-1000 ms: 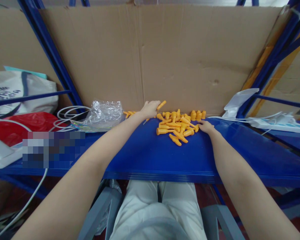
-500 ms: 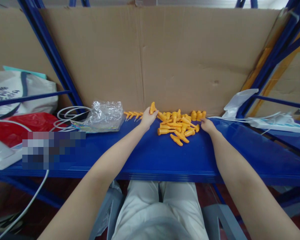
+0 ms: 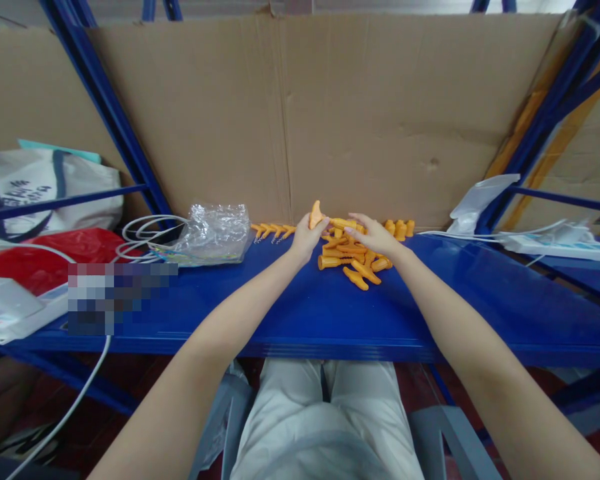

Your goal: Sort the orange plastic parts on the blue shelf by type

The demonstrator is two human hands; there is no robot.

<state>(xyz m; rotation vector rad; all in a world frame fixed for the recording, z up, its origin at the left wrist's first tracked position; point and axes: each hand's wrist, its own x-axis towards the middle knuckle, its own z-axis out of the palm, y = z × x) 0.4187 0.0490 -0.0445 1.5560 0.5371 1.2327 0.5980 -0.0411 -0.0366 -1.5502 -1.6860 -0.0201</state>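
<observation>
My left hand (image 3: 305, 239) is closed on an orange T-shaped handle (image 3: 316, 215), held above the table left of a heap of orange parts (image 3: 350, 252). Over the back of that heap is my right hand (image 3: 373, 235), its fingers apart and pointing left, close to the left hand. Whether the right fingers touch a part under them is too small to tell. Along the cardboard to the left lies a row of orange handles with metal spirals (image 3: 275, 231). Several short orange caps (image 3: 400, 229) stand to the right of the heap.
A clear plastic bag (image 3: 210, 233) and coiled white cable (image 3: 143, 233) lie on the blue table (image 3: 290, 313) at left, near a red bag (image 3: 80, 250). White power strips are at both sides. Cardboard (image 3: 360, 120) stands behind, between blue posts.
My right hand has moved left from the short caps to above the heap, and its fingers have spread. My left hand has shifted slightly right, still holding the handle.
</observation>
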